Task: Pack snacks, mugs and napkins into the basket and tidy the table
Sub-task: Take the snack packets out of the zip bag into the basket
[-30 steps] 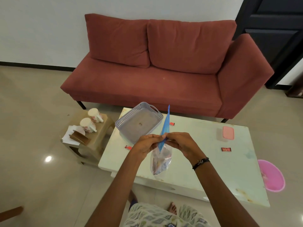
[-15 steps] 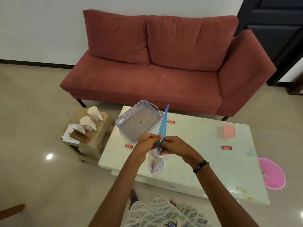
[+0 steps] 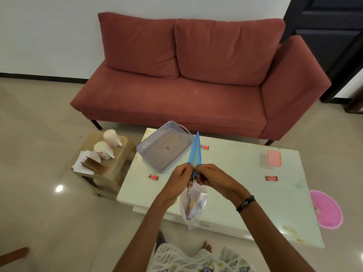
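Note:
I hold a clear zip bag (image 3: 193,205) with snacks inside, above the near edge of the white table (image 3: 231,193). My left hand (image 3: 179,180) and my right hand (image 3: 211,176) both pinch its blue zip strip (image 3: 195,152), which sticks up edge-on. The grey perforated basket (image 3: 165,147) lies on the table's far left corner with nothing in it. Loose red snack packets lie on the table: one at the left (image 3: 153,176), one behind the strip (image 3: 204,147), one at the right (image 3: 272,178). Two white mugs (image 3: 105,150) lie beside white napkins (image 3: 82,162) on a low stool (image 3: 110,163).
A pink-lidded clear box (image 3: 272,159) sits on the table's right side. A red sofa (image 3: 196,85) stands behind the table. A pink tub (image 3: 327,210) is on the floor at the right. A brown napkin holder (image 3: 93,166) rests on the stool.
Both hands slid slightly nearer to me along the blue strip. The bag hangs a little lower than before.

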A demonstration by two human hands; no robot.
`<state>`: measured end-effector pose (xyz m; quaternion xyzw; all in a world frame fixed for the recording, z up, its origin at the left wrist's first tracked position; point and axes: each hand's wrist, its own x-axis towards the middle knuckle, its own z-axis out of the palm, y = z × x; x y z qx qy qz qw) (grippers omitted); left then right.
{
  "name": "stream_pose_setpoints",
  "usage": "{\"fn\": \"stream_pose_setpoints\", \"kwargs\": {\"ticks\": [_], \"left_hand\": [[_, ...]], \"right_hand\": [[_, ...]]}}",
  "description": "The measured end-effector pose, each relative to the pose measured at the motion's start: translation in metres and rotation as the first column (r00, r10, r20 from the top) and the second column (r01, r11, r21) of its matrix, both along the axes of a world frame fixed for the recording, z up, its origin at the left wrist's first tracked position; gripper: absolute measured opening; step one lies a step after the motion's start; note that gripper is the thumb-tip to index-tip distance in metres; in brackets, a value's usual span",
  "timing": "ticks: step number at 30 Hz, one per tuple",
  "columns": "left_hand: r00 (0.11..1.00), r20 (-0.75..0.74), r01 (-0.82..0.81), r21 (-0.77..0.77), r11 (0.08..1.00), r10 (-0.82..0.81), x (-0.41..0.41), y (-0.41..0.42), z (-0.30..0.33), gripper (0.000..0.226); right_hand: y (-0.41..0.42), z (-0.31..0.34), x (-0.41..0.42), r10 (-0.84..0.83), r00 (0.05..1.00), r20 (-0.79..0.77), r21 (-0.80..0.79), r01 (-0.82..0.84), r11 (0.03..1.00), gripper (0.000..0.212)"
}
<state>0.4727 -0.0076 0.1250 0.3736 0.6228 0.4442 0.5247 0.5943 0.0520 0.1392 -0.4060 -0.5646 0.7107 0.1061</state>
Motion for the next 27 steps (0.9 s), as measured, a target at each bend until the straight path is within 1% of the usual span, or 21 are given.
{"fn": "stream_pose_setpoints", "kwargs": {"ticks": [2,5,7,9,13,15,17,18,19,20,21,23,24,25,27], "left_hand": [[0.994,0.065,-0.087,0.009,0.996,0.086,0.004,0.003,0.000,0.034],[0.964,0.179,-0.204,0.011,0.979,0.199,0.010,0.004,-0.001,0.030],[0.944,0.228,-0.247,0.015,0.969,0.237,0.012,0.004,0.001,0.027],[0.938,0.239,-0.264,0.028,0.964,0.250,0.015,0.004,0.003,0.024],[0.933,0.249,-0.286,0.069,0.956,0.261,0.018,0.006,0.007,0.024],[0.904,0.304,-0.333,0.064,0.941,0.299,0.021,0.005,0.005,0.023],[0.853,0.380,-0.400,0.033,0.916,0.359,0.023,0.006,0.005,0.026],[0.844,0.383,-0.414,0.021,0.910,0.376,0.023,0.006,0.004,0.027],[0.848,0.371,-0.415,0.019,0.910,0.379,0.022,0.006,0.004,0.028],[0.864,0.337,-0.404,0.020,0.915,0.374,0.020,0.007,0.004,0.028],[0.885,0.296,-0.383,0.029,0.923,0.358,0.017,0.007,0.005,0.027],[0.934,0.186,-0.317,0.049,0.947,0.304,0.013,0.006,0.005,0.027],[0.955,0.125,-0.278,0.048,0.959,0.270,0.012,0.006,0.005,0.027],[0.970,0.057,-0.238,0.042,0.970,0.235,0.012,0.005,0.005,0.027],[0.983,-0.060,-0.171,0.024,0.985,0.172,0.012,0.004,0.007,0.025]], "right_hand": [[-0.007,-0.002,-0.003,-0.144,0.981,-0.127,-0.045,0.139,0.989,0.029],[-0.016,-0.004,-0.009,-0.323,0.923,-0.209,-0.134,0.300,0.944,0.028],[-0.019,-0.003,-0.012,-0.385,0.896,-0.221,-0.127,0.365,0.922,0.027],[-0.022,-0.001,-0.015,-0.433,0.872,-0.229,-0.094,0.423,0.901,0.030],[-0.028,-0.004,-0.020,-0.512,0.823,-0.245,-0.035,0.521,0.853,0.027],[-0.031,-0.002,-0.023,-0.572,0.785,-0.240,-0.059,0.576,0.815,0.027],[-0.032,0.000,-0.027,-0.642,0.733,-0.224,-0.154,0.624,0.766,0.033],[-0.031,0.001,-0.026,-0.657,0.721,-0.221,-0.204,0.625,0.754,0.035],[-0.029,0.003,-0.025,-0.648,0.728,-0.223,-0.240,0.604,0.760,0.035],[-0.025,0.006,-0.022,-0.610,0.760,-0.224,-0.258,0.557,0.789,0.035],[-0.020,0.009,-0.017,-0.537,0.819,-0.203,-0.231,0.493,0.839,0.034],[-0.008,0.013,-0.009,-0.337,0.939,-0.070,-0.047,0.334,0.941,0.032],[-0.002,0.013,-0.007,-0.263,0.965,0.021,0.050,0.261,0.964,0.030],[0.005,0.012,-0.007,-0.214,0.970,0.117,0.131,0.199,0.971,0.026],[0.017,0.010,-0.009,-0.164,0.949,0.271,0.264,0.090,0.960,0.019]]}}
